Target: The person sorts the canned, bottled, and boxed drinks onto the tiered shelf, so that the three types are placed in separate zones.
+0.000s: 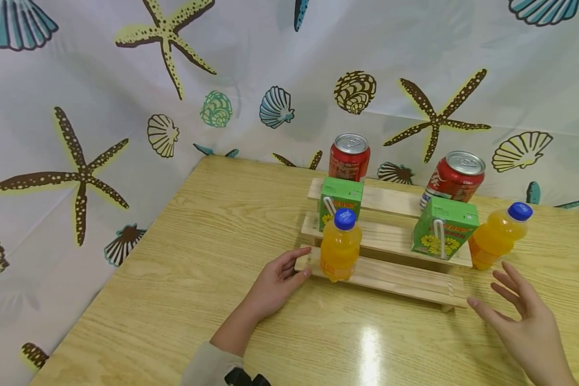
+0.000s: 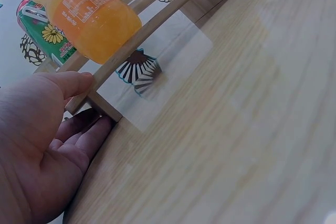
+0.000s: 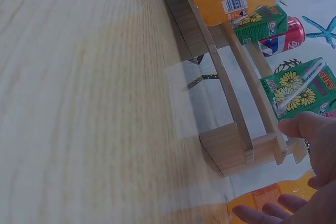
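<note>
A three-step wooden rack (image 1: pixel 400 279) stands on the table. My left hand (image 1: pixel 277 284) grips the left end of its lowest step; in the left wrist view the thumb lies against the plank's edge and the other fingers are by the leg. An orange juice bottle (image 1: pixel 340 249) with a blue cap stands on that step, near this hand. My right hand (image 1: pixel 526 316) is off the rack's right end, fingers spread and holding nothing. Close to it, a second juice bottle (image 1: pixel 494 241) stands on the table beside the rack.
Green drink cartons with straws, one left (image 1: pixel 342 193) and one right (image 1: pixel 446 228), sit on the middle step. Behind them are two red cans, left (image 1: pixel 349 161) and right (image 1: pixel 455 179), on the top step. A shell-patterned cloth (image 1: pixel 270 59) hangs behind the table (image 1: pixel 198 241).
</note>
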A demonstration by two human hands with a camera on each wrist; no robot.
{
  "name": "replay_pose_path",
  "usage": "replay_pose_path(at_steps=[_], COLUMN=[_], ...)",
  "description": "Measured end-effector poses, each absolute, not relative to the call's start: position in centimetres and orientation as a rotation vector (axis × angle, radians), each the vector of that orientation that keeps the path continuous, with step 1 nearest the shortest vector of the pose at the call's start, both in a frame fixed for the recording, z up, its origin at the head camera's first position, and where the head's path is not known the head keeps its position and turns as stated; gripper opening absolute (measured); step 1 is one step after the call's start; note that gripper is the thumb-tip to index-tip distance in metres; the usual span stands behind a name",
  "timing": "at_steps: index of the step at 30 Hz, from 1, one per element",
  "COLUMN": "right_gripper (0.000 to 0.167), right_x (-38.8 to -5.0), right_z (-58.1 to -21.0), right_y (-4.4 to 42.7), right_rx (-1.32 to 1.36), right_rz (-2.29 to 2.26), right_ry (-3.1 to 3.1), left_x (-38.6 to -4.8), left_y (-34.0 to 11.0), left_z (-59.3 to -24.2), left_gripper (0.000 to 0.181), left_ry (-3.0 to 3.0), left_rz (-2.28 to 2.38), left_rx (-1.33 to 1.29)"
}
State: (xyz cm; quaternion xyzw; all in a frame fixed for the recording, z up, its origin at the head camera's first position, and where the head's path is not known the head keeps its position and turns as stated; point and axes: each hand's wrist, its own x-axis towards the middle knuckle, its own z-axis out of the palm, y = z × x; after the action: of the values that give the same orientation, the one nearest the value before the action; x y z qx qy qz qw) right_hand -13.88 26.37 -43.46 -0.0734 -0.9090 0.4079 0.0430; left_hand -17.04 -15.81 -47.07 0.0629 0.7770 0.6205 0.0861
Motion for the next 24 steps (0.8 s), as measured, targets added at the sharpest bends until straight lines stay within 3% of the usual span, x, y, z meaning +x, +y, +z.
replay_pose_path(at_steps=[24], right_gripper=[0.108], right_x=[-15.0], right_z=[-42.9], right_y=[26.3], right_rx=[-0.297], right_rz=[1.337], right_ry=[-2.809], left_x=[-17.1], left_y=[-15.9], left_z=[-47.3], left_gripper=[0.046], left_ry=[2.336], left_rz=[1.845], left_rx=[0.232])
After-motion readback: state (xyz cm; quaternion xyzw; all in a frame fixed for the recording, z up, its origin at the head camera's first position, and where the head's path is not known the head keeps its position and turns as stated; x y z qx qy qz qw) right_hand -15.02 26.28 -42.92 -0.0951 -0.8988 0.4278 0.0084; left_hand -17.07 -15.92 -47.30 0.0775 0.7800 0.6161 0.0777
